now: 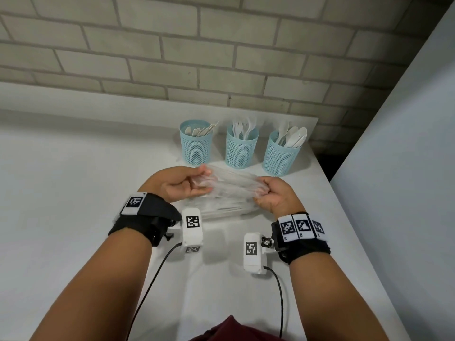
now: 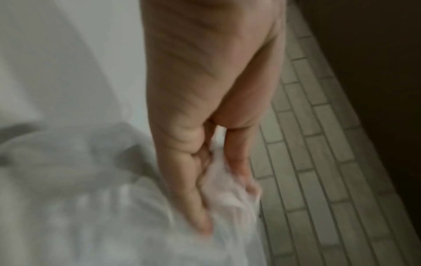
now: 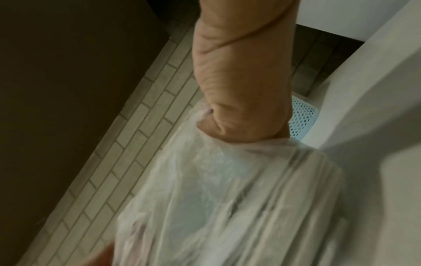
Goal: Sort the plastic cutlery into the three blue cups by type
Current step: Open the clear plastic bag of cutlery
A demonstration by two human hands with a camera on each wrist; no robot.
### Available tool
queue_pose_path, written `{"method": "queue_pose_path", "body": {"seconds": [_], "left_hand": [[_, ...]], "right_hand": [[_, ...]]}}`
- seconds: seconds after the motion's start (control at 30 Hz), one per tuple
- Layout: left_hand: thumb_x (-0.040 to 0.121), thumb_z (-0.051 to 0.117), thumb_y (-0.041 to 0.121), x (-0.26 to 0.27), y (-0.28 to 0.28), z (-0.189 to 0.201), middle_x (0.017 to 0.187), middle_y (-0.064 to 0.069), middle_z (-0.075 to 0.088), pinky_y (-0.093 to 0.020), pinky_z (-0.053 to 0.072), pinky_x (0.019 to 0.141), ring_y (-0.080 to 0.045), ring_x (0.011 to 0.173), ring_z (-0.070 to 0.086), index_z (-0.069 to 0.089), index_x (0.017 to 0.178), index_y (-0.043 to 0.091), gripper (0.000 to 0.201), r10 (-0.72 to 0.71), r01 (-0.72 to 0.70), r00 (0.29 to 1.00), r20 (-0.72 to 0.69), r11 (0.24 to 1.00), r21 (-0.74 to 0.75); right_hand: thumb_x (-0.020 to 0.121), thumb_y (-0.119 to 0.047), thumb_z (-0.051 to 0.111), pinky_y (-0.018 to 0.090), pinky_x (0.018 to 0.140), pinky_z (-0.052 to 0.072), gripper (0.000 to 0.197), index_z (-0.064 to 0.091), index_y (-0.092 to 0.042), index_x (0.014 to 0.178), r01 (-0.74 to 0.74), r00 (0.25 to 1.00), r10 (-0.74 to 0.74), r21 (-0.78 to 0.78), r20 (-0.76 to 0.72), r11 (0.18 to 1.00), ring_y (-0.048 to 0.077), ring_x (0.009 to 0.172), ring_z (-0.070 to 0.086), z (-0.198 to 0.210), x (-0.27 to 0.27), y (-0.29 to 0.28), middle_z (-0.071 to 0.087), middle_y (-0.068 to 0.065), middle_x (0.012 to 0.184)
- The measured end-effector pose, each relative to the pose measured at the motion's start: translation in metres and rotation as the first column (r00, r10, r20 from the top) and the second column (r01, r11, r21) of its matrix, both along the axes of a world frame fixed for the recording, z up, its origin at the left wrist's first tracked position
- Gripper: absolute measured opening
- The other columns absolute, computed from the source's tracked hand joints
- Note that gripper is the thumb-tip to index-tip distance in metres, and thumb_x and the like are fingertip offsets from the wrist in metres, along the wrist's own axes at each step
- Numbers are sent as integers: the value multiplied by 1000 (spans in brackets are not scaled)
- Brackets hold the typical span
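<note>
The white desk [image 1: 73,193] carries everything, with a grey brick wall [image 1: 172,57] behind it. Just above its middle, a clear plastic bag [image 1: 231,184] is stretched between the two hands; whether any cutlery is left inside it, or in the flattened plastic lying on the desk beneath, is too blurred to tell. The left hand [image 1: 182,184] pinches one end between thumb and fingers [image 2: 196,207], and the right hand [image 1: 273,193] bunches the other end in curled fingers [image 3: 230,124].

My judgement is that the bag is being opened or emptied: it would go best with the mouth pulled apart evenly and kept low over the desk, so nothing spills toward the right edge.

Behind the bag stand three blue mesh cups in a row. The left cup [image 1: 196,146] seems to hold knives, the middle cup [image 1: 241,150] forks, and the right cup [image 1: 280,156] spoons, all white plastic.
</note>
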State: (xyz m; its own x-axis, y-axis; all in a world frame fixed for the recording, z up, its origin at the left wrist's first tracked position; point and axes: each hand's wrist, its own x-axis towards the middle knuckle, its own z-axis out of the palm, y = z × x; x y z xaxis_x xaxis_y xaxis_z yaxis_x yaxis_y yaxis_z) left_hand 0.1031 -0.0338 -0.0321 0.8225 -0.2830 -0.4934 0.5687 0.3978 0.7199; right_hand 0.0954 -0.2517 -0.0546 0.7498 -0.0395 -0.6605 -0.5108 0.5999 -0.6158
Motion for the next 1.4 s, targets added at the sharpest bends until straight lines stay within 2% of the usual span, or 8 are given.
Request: {"method": "queue_pose_path", "body": {"seconds": [0.13,0.3,0.47,0.67,0.83,1.07,1.23,1.4], "left_hand": [[92,43,6,3,8,-18,41,4,40,-12,42,44,-7,30,41,46,78,10,15,106,-174,971,-216,930,-324],[88,61,26,7,9,-17,92,-9,55,-30,53,65,-16,63,55,49,123,2,44,90,-86,996,-11,979,185],[81,65,47,-4,-5,8,137,-14,32,-40,36,99,-34,125,36,37,132,16,66,-236,-209,941,244,163,964],[78,70,42,-6,-25,-4,123,-12,58,-28,46,86,-29,111,55,50,124,5,63,-449,-115,881,151,107,988],[82,70,12,-8,-15,-8,92,-13,63,-29,54,74,-21,76,61,63,87,2,13,-188,-202,916,355,549,811],[93,54,11,-1,10,-13,61,0,72,-21,56,66,-9,73,65,59,86,5,10,112,-126,991,78,970,207],[97,38,-2,-5,6,-28,86,-11,64,-32,56,52,-21,79,66,50,93,-3,13,276,-327,938,-208,902,-281],[99,37,5,3,-2,-40,64,-5,67,-29,52,36,-16,53,65,55,87,6,22,341,-404,902,-266,883,-238]], "right_hand": [[94,5,36,29,69,53,28,56,2,73,123,992,-124,22,15,992,25,44,60,-1,0,-16,59,12,49],[95,-9,42,32,64,54,18,53,-6,109,173,984,-148,-365,97,915,22,79,55,7,2,-16,54,11,98],[93,-53,41,44,100,36,54,45,-13,131,-111,951,296,-993,-94,40,37,123,38,29,-7,3,37,19,135],[85,-43,64,30,82,43,57,53,2,119,-261,749,576,-945,-328,-199,30,110,57,26,-18,36,60,15,120],[84,-12,65,29,73,49,13,64,0,90,-188,832,529,-982,-169,-18,28,87,62,17,-10,21,65,13,90],[88,12,49,24,63,58,12,58,5,92,-56,968,140,-365,208,929,17,64,67,21,-8,-18,64,16,93],[61,8,75,11,81,44,21,73,1,81,-109,987,108,5,119,994,6,66,68,-8,-4,-32,75,8,79],[94,6,39,18,37,48,22,54,16,81,197,977,-211,265,25,944,21,36,61,-9,-7,-30,63,28,56]]}}
